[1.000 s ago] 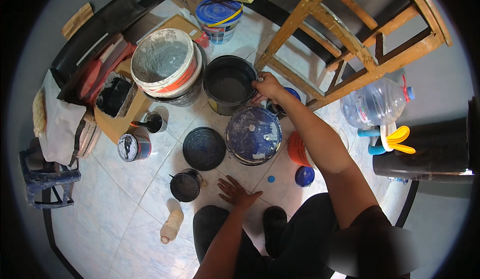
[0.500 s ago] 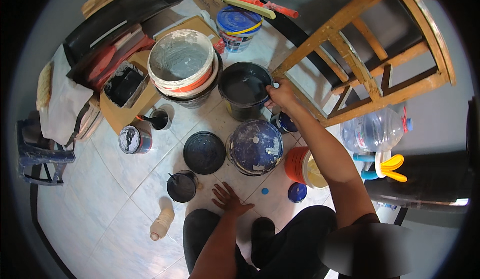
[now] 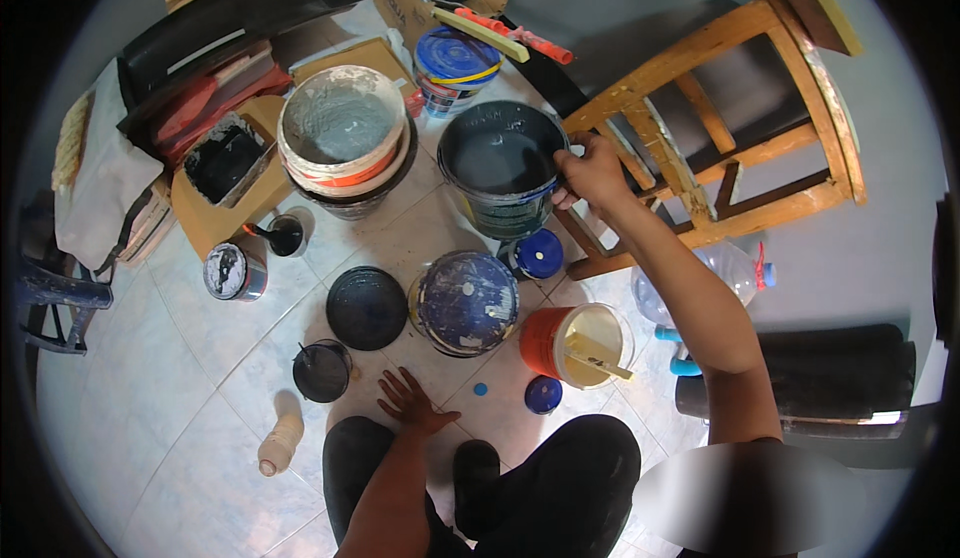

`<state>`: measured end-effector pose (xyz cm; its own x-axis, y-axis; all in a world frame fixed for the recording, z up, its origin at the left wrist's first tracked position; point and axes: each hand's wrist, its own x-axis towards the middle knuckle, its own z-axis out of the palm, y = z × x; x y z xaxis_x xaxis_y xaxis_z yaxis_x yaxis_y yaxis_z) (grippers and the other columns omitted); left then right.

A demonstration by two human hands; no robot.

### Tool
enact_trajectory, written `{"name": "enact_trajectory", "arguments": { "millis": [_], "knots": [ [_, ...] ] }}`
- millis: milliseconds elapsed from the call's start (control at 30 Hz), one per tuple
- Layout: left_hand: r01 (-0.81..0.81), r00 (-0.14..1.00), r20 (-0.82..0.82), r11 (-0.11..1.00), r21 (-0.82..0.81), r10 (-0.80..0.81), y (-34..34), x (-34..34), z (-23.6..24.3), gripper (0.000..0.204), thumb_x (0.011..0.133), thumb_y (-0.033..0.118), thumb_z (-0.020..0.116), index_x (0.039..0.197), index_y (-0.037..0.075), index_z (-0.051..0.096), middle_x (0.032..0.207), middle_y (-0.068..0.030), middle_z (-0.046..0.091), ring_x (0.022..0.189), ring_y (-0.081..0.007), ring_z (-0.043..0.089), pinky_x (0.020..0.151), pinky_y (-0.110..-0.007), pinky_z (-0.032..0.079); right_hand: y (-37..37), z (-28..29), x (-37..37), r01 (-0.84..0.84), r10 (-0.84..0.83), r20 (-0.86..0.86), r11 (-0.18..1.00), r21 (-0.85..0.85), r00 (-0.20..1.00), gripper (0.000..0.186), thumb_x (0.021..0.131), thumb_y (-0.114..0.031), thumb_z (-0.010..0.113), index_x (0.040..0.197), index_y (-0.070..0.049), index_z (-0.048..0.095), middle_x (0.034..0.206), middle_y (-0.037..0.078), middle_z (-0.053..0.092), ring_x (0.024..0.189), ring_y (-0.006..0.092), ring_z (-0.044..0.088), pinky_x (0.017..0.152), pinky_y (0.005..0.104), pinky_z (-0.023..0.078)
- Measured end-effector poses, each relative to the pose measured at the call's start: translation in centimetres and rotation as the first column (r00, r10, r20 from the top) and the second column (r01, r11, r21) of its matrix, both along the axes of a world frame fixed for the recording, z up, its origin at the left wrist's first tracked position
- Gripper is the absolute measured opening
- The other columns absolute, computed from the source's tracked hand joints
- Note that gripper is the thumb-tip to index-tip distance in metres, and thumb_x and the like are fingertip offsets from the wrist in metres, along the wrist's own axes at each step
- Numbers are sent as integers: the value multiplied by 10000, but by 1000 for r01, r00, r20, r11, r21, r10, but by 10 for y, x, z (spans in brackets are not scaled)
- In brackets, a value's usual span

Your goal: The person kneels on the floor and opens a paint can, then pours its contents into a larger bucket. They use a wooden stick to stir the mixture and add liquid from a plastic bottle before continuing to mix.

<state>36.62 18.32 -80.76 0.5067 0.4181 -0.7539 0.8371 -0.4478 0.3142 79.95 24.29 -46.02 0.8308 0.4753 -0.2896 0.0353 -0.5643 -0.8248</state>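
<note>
Above the centre of the frame, the right hand (image 3: 590, 173) is closed at the rim of a dark bucket (image 3: 498, 220), with the thumb and the fingers pinching its right edge. This bucket stands open, with dark liquid inside; I cannot tell if its base touches the floor (image 3: 190, 388). Below the centre of the frame, the left hand (image 3: 415, 405) has its fingers spread wide over the tiles and holds nothing; whether the palm presses on them, I cannot tell.

Just below the dark bucket there is 1 can with a bright blue lid (image 3: 542, 255), and at its lower left a round, paint-stained blue lid (image 3: 465, 303). Beside this, to the left, lies a flat black lid (image 3: 367, 308). Near the left hand are a small dark pot (image 3: 325, 396) with a thin stick and, to the right, a small blue cap (image 3: 480, 390). Right of the centre, an orange bucket (image 3: 540, 343) carries a pale stick (image 3: 597, 358) across its opening.
</note>
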Motion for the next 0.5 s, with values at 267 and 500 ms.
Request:
{"name": "enact_trajectory", "arguments": {
  "millis": [267, 500],
  "knots": [
    [-30, 998, 57, 998, 57, 27, -9, -3, -5, 1796, 511, 820, 900, 1671, 17, -210, 1718, -344, -246, 1587, -526, -256, 1188, -795, -31, -78, 123, -66, -9, 5, 36, 993, 116, 999, 423, 987, -51, 610, 1359, 131, 525, 679, 149, 697, 441, 201, 659, 400, 310, 550],
    [-23, 999, 36, 995, 97, 19, -11, -2, -8, 1805, 514, 792, 922, 1663, 28, -241, 1709, -350, -262, 1578, -542, -264, 1192, -799, -6, -191, 199, -152, 77, -78, 14, 996, 47, 997, 467, 936, 33, 586, 1382, 147, 506, 660, 139, 691, 391, 200, 631, 373, 288, 507]
  ]
}}
